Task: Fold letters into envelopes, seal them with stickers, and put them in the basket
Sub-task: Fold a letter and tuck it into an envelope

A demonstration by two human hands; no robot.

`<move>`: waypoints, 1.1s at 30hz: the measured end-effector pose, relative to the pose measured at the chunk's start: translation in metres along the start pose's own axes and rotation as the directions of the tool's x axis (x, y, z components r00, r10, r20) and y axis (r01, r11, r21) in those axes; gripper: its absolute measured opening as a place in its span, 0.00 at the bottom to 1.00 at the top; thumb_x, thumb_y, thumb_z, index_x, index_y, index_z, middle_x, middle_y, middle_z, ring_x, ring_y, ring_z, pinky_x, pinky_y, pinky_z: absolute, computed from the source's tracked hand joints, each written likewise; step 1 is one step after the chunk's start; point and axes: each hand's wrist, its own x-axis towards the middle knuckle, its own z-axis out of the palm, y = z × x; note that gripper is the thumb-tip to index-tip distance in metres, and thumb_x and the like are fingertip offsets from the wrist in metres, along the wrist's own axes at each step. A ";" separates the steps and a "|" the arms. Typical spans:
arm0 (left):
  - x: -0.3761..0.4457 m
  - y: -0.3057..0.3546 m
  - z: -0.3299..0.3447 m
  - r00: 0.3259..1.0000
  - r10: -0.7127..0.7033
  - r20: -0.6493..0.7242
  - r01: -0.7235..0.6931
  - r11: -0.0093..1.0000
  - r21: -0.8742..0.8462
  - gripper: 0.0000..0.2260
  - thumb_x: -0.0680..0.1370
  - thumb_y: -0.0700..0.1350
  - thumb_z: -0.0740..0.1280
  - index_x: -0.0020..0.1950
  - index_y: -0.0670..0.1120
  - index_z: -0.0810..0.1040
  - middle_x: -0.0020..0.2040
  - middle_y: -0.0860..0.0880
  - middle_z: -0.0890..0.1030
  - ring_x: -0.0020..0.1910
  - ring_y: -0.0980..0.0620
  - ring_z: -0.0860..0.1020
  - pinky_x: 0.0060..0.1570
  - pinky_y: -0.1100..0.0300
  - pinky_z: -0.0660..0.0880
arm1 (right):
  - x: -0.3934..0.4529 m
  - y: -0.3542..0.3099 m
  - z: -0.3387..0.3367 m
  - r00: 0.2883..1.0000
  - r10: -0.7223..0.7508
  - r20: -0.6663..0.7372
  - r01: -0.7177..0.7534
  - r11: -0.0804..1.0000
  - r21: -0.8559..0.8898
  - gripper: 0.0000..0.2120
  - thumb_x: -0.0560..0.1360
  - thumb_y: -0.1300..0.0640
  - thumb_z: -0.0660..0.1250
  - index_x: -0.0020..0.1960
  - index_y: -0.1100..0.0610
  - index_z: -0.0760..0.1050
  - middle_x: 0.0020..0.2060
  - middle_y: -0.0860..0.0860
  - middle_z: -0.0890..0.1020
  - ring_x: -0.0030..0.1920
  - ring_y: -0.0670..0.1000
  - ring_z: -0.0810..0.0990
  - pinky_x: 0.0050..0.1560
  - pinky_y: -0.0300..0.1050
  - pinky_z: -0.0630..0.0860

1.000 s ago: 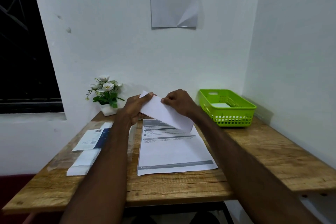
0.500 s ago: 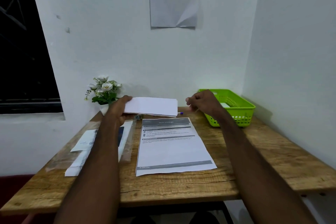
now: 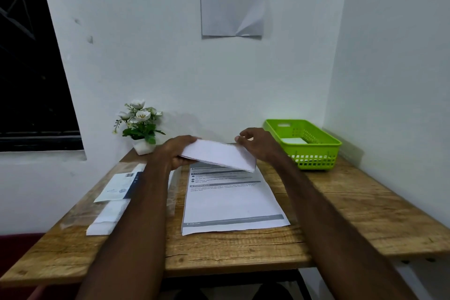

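Fingers of the left hand [image 3: 175,151] were curled round the left end of the envelope [image 3: 219,155], thumb on top, holding it in the air just above the top edge of the stack [image 3: 231,202] of printed letters. The right hand [image 3: 258,145] sat at the envelope's far right corner, fingers bent and loosely spread; whether they pinched the paper or only touched it could not be told, since the corner was hidden behind the knuckles. The envelope tilted down toward its right end, so if the right hand was not truly holding, the left grip alone might let it sag or twist, and a flap pressed askew would probably seal crooked. No sticker could be made out on it, so it would likely go unsealed if dropped in now. The basket [image 3: 316,153], green and perforated, stood right of the envelope and close by the right wrist, against the corner wall; a careless swing could nudge it. Inside lay one flat white piece, apparently a finished envelope. Left of the envelope, beyond the forearm, a clear packet [image 3: 121,190] of blank envelopes rested on the table [image 3: 353,214]. A flowerpot [image 3: 141,129] stood behind the left hand.
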 end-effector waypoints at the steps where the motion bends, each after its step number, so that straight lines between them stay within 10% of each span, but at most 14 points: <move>1: 0.002 -0.003 0.003 0.999 -0.018 -0.046 0.023 0.994 0.107 0.10 0.80 0.40 0.68 0.60 0.38 0.77 0.51 0.39 0.80 0.45 0.46 0.81 0.30 0.53 0.82 | -0.002 -0.001 0.001 1.000 0.006 0.014 -0.006 1.000 -0.008 0.17 0.74 0.37 0.67 0.54 0.47 0.82 0.56 0.47 0.83 0.58 0.49 0.81 0.61 0.52 0.77; 6: 0.012 -0.016 0.009 0.974 0.107 -0.201 0.025 0.827 0.562 0.11 0.74 0.38 0.74 0.53 0.34 0.80 0.52 0.38 0.80 0.49 0.41 0.81 0.46 0.50 0.80 | -0.008 -0.013 0.007 0.985 -0.025 0.173 0.050 0.988 -0.145 0.06 0.76 0.49 0.71 0.49 0.49 0.85 0.51 0.50 0.86 0.54 0.51 0.82 0.56 0.46 0.78; 11: 0.010 -0.016 0.013 0.969 0.163 -0.185 0.038 0.643 0.765 0.21 0.68 0.44 0.81 0.55 0.34 0.81 0.52 0.39 0.82 0.50 0.43 0.82 0.42 0.57 0.73 | -0.011 -0.016 0.021 0.960 -0.059 0.273 0.137 0.952 -0.275 0.09 0.73 0.51 0.74 0.52 0.48 0.85 0.53 0.49 0.86 0.55 0.52 0.82 0.55 0.45 0.78; 23: 0.003 0.009 -0.019 0.891 0.424 -0.162 -0.206 0.695 0.689 0.12 0.73 0.47 0.74 0.45 0.37 0.85 0.44 0.39 0.86 0.42 0.46 0.82 0.46 0.56 0.78 | -0.035 -0.056 0.043 0.919 -0.354 0.173 0.350 0.935 0.055 0.06 0.74 0.53 0.74 0.48 0.53 0.87 0.44 0.49 0.88 0.46 0.48 0.84 0.50 0.47 0.80; 33: -0.015 0.016 -0.100 0.900 0.432 0.052 -0.222 0.354 0.908 0.11 0.79 0.45 0.71 0.37 0.44 0.85 0.34 0.49 0.84 0.37 0.47 0.82 0.39 0.59 0.72 | -0.100 -0.119 0.096 0.699 -0.629 0.340 0.614 0.772 0.167 0.08 0.76 0.49 0.73 0.50 0.51 0.87 0.47 0.46 0.85 0.49 0.44 0.76 0.50 0.50 0.76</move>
